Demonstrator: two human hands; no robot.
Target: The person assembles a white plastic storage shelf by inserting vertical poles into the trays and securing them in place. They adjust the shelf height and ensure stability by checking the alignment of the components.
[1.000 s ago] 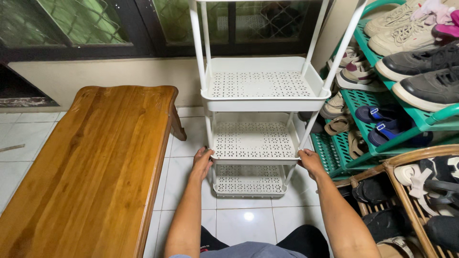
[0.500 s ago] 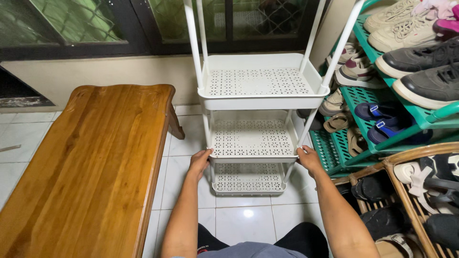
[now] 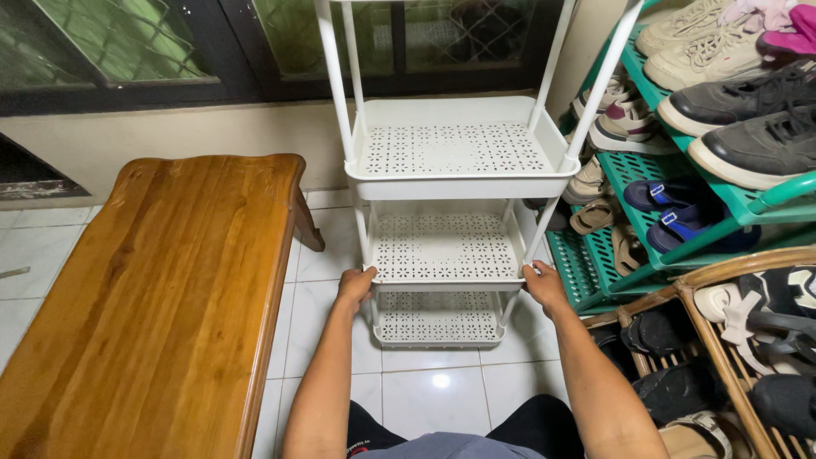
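A white plastic tiered rack (image 3: 450, 183) with perforated trays and slim upright poles stands on the pale tiled floor (image 3: 433, 387), directly in front of the person and close to the cream wall under a dark-framed window (image 3: 255, 42). The left hand (image 3: 355, 285) is curled around the front left corner of the rack's middle tray, at the pole there, and the right hand (image 3: 542, 286) grips the front right corner of the same tray in the same way, so both hands are closed on the rack at one level. The lowest tray sits just beneath the hands, near the floor, and the upper tray is above them. To the left of the rack, apart from it, is a long brown polished wooden table (image 3: 161, 289). To the right, just beside the rack, a green plastic shoe shelf (image 3: 739, 204) carries sneakers and sandals, and a woven rattan shoe stand (image 3: 722, 280) with more footwear stands nearer the person.
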